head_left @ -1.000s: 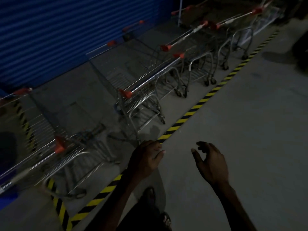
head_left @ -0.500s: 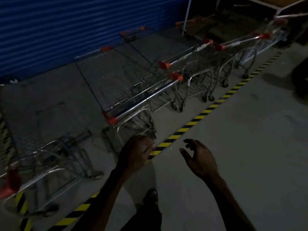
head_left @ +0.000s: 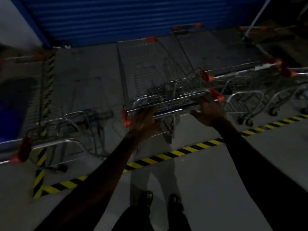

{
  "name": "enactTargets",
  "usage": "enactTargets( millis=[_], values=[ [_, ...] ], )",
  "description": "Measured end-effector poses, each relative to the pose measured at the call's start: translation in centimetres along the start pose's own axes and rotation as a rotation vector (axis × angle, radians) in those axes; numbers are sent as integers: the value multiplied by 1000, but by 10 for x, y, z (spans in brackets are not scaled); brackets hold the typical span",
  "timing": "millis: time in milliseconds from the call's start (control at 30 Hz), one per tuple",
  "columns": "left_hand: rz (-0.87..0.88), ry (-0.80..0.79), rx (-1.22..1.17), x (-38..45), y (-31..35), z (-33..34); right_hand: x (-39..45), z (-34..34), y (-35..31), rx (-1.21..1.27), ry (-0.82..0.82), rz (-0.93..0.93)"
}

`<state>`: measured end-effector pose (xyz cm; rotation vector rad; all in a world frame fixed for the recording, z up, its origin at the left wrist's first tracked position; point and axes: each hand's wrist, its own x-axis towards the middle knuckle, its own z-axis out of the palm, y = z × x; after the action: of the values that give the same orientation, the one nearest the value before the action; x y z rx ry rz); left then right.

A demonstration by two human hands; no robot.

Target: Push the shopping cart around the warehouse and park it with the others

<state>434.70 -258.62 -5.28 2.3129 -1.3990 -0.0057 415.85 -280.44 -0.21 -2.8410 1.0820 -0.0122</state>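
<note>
Both hands had moved up from empty air onto the cart's (head_left: 150,77) handle (head_left: 171,109) at frame centre: left hand (head_left: 143,120) and right hand (head_left: 210,112) gripped it, arms extended.

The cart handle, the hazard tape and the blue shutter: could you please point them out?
cart handle (head_left: 173,109), head view, bar between the hands
hazard tape (head_left: 188,150), head view, floor stripe
blue shutter (head_left: 133,17), head view, ribbed face

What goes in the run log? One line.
left hand: on cart handle | right hand: on handle | cart: behind floor tape, among parked carts
</note>
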Motion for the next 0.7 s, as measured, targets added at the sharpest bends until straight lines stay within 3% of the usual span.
enactTargets(
  millis=[67, 133, 233, 367, 467, 567, 700],
  values=[
    [-114, -96, 289, -3, 4, 2, 28, 30, 29, -73, -63, -42],
    [-210, -127, 419, 1, 11, 1, 46, 52, 47, -82, -92, -94],
    [-311, -253, 279, 11, 18, -3, 46, 39, 42, -61, -44, -202],
    [-385, -273, 211, 10, 24, -8, 42, 26, 44, -98, -86, -270],
    [-407, -291, 214, 1, 35, -12, 40, 24, 50, -72, -225, -263],
    [-448, -313, 233, -15, 36, -10, 33, 21, 60, -160, -187, -304],
    [-493, -327, 275, -43, 37, -6, 18, 30, 67, -61, -198, -316]
  ],
)
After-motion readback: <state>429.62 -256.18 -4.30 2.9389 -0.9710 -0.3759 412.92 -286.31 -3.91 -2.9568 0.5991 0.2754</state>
